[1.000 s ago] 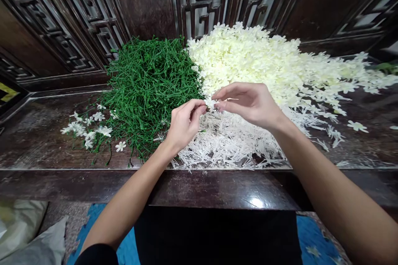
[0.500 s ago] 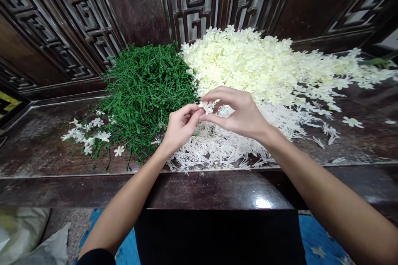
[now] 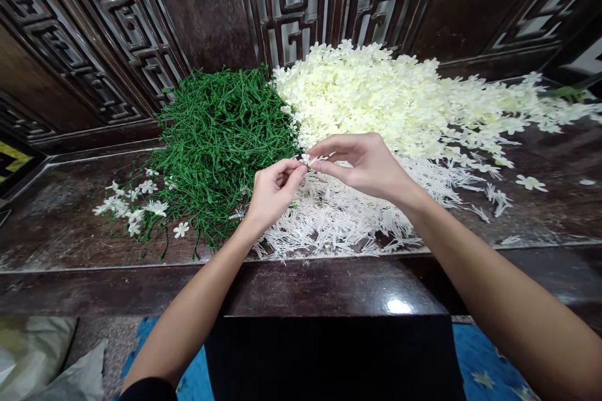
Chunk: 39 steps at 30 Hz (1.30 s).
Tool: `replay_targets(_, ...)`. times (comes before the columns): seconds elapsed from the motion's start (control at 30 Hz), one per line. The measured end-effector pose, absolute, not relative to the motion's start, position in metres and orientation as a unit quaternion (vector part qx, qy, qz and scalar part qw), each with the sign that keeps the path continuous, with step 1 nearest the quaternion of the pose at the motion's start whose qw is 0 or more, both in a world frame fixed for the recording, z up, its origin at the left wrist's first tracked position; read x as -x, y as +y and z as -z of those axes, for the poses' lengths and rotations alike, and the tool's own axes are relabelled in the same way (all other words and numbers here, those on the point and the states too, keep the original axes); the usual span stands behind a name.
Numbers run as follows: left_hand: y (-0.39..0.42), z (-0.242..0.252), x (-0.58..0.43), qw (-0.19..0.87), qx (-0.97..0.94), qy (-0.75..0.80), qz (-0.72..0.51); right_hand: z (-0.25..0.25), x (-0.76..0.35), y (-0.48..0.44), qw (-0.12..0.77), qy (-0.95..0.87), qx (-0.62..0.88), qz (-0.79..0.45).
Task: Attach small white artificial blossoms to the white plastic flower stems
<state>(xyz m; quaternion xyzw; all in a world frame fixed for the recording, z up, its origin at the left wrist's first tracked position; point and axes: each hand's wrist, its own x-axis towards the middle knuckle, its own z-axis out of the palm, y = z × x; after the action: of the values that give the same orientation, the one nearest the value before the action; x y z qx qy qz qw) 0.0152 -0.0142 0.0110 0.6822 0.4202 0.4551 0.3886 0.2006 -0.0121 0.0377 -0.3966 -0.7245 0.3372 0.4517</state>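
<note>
Both hands are meeting above the dark polished wooden table (image 3: pixel 70 225), over the near pile of thin white plastic stamen sprigs (image 3: pixel 338 216). The left hand (image 3: pixel 271 191) is pinching its thumb and forefinger closed on a small cream fabric flower piece (image 3: pixel 308 158), and the right hand (image 3: pixel 364 164) is gripping the same piece from the right, its fingertips touching it (whether a stem is attached, I cannot tell). A heap of cream petals (image 3: pixel 390 97) is lying far right, a tangle of green plastic stems (image 3: pixel 226 131) far left, and finished white-flowered sprigs (image 3: pixel 134 203) are resting left of it.
</note>
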Motion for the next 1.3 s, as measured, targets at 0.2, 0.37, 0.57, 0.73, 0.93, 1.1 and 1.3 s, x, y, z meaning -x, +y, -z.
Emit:
replay_targets(0.2, -0.014, -0.01, -0.015, 0.373, -0.685, 0.428, -0.456, -0.039, -0.198, -0.013, 0.48, -0.701, 0.417, -0.324)
replay_targets(0.37, -0.011, -0.009, -0.014, 0.385, -0.655, 0.46, -0.46, -0.04, -0.202, -0.009, 0.426, -0.721, 0.456, -0.301)
replay_targets(0.57, -0.008, -0.01, -0.01, 0.383, -0.633, 0.488, -0.463, -0.021, -0.211, 0.004, 0.274, -0.794, 0.514, -0.176)
replay_targets(0.73, -0.009, -0.012, -0.009, 0.385, -0.636, 0.496, -0.448, -0.002, -0.207, 0.007, 0.149, -0.852, 0.487, -0.116)
replay_targets(0.93, -0.011, -0.015, -0.01, 0.356, -0.645, 0.53, -0.42, 0.009, -0.198, 0.003, 0.067, -0.864, 0.489, -0.098)
replay_targets(1.1, -0.013, -0.018, -0.011, 0.315, -0.654, 0.538, -0.429, 0.009, -0.197, 0.003, 0.081, -0.868, 0.477, -0.112)
replay_targets(1.3, -0.008, -0.01, -0.01, 0.277, -0.668, 0.515, -0.461, 0.009, -0.196, 0.004, 0.112, -0.873, 0.462, -0.106)
